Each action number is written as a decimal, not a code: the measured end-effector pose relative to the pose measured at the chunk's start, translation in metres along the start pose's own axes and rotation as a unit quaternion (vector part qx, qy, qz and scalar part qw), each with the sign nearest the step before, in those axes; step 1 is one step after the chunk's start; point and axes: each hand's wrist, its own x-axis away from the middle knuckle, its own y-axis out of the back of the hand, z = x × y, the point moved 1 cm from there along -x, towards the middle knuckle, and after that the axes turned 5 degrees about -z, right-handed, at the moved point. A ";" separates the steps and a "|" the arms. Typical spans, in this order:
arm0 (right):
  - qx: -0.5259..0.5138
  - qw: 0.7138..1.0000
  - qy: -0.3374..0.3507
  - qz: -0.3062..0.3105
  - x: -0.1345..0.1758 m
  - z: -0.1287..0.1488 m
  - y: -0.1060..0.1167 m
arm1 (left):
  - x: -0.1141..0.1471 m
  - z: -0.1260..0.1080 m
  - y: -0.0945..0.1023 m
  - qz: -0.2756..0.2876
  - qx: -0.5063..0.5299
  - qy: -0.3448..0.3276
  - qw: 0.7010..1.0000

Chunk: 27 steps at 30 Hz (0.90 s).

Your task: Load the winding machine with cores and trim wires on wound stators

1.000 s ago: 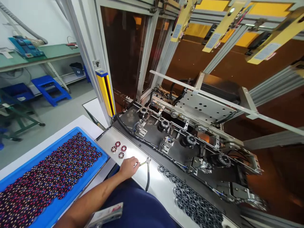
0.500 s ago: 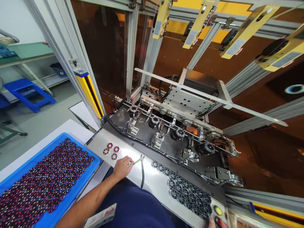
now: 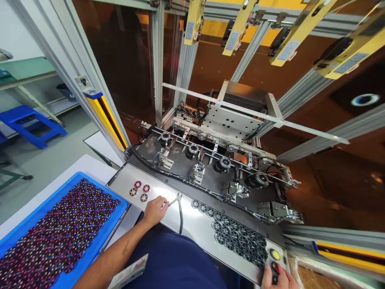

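Note:
My left hand (image 3: 155, 211) rests on the metal ledge with its fingers curled. Its fingertips close on one handle of the side-cutting pliers (image 3: 180, 209), which lie flat with their jaws pointing away from me. Left of that hand lie several small red-and-black wound motor cores (image 3: 144, 197). At the lower right, my right hand (image 3: 278, 279) has its thumb and fingers around a red knob (image 3: 276, 267) on a small control panel, partly hidden by the fingers. Just above the knob is a yellow button (image 3: 274, 255). Rows of black ring-shaped parts (image 3: 240, 237) lie beside it.
A blue tray (image 3: 122, 205) full of wound cores stands at the left. Beyond the ledge are machine stations with round holders (image 3: 225, 163) and a cable (image 3: 180, 179). Yellow-and-black sensor bars (image 3: 106, 118) flank the opening. A blue stool (image 3: 33, 124) stands on the floor.
The view has shifted slightly. My right hand has come further into view, its fingers now around the red knob. My left hand stays at the pliers.

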 end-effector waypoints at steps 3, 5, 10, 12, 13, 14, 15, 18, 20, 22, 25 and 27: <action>0.002 1.000 -0.015 0.006 0.001 0.004 0.002 | -0.002 0.001 0.001 0.000 0.002 -0.007 1.000; 0.008 1.000 -0.023 0.004 0.002 0.005 0.002 | -0.003 0.001 0.002 -0.002 0.005 -0.011 1.000; 0.017 0.999 -0.041 0.006 0.003 0.005 0.002 | -0.005 0.001 0.003 -0.007 0.010 -0.019 1.000; 0.015 0.999 -0.046 0.007 0.003 0.006 0.002 | -0.005 0.001 0.003 -0.007 0.010 -0.021 1.000; 0.013 0.999 -0.048 0.008 0.003 0.006 0.002 | -0.005 0.001 0.003 -0.007 0.010 -0.022 1.000; 0.012 0.999 -0.051 0.008 0.003 0.007 0.002 | -0.005 0.002 0.003 -0.006 0.010 -0.022 1.000; 0.010 0.998 -0.054 0.009 0.002 0.007 0.003 | -0.005 0.002 0.003 -0.006 0.010 -0.022 1.000; 0.006 0.998 -0.058 0.014 0.002 0.009 0.004 | -0.005 0.002 0.003 -0.006 0.010 -0.022 1.000; 0.004 0.998 -0.059 0.017 0.002 0.009 0.005 | -0.005 0.002 0.002 -0.005 0.010 -0.021 1.000; 0.004 0.998 -0.062 0.018 0.001 0.010 0.005 | -0.005 0.002 0.002 -0.004 0.009 -0.020 1.000; 0.004 0.998 -0.066 0.018 0.001 0.010 0.005 | -0.005 0.002 0.001 -0.001 0.009 -0.020 1.000; 0.004 0.998 -0.067 0.018 0.001 0.011 0.005 | -0.005 0.002 0.001 0.001 0.008 -0.019 1.000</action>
